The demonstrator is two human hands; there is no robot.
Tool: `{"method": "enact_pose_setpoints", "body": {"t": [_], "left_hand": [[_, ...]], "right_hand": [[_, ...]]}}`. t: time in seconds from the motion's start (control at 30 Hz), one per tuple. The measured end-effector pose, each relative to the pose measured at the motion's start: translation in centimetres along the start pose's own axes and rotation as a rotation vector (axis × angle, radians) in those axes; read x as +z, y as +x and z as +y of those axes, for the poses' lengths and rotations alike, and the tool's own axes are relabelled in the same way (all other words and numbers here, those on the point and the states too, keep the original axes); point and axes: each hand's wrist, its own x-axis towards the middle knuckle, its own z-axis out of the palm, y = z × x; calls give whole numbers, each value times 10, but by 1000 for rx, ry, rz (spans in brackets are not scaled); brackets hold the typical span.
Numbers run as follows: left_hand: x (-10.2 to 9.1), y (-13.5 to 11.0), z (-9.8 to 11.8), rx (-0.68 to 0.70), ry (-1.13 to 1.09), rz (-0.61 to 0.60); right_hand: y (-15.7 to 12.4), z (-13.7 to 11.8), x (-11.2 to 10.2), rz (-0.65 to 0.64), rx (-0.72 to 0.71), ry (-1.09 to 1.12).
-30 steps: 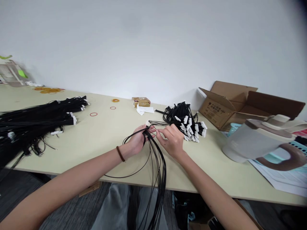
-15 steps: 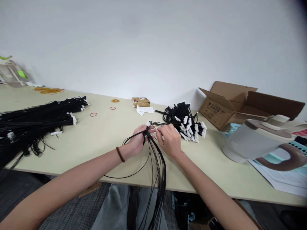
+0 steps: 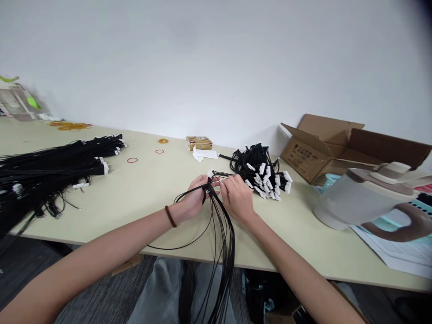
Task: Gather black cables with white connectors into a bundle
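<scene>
My left hand is closed around a bundle of thin black cables, near a white connector at its upper end. From there the loose lengths hang over the table's front edge toward my lap. Close on the right, my right hand pinches a thin reddish rubber band drawn out from the bundle; the fingers partly hide it. Just beyond my right hand lies a heap of coiled black cables with several white connectors facing me.
Long black cable bundles cover the table's left side. Red rubber bands and a yellow pile of bands lie farther back. A small box stands near the wall. An open carton and a large handled tumbler occupy the right.
Both hands stay almost in place over the bundle, with only slight finger movement at the band. The whole view has shifted a little.
</scene>
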Motion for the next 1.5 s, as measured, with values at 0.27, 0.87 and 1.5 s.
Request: {"method": "enact_pose_setpoints", "body": {"t": [0.27, 0.87, 1.5], "left_hand": [[2, -2, 1, 6, 12, -13], [3, -2, 2, -54, -75, 31], [4, -2, 3, -51, -30, 56]], "right_hand": [[-1, -2, 2, -29, 102, 159], [-3, -4, 9, -79, 196, 307], [2, -5, 4, 59, -18, 138]]}}
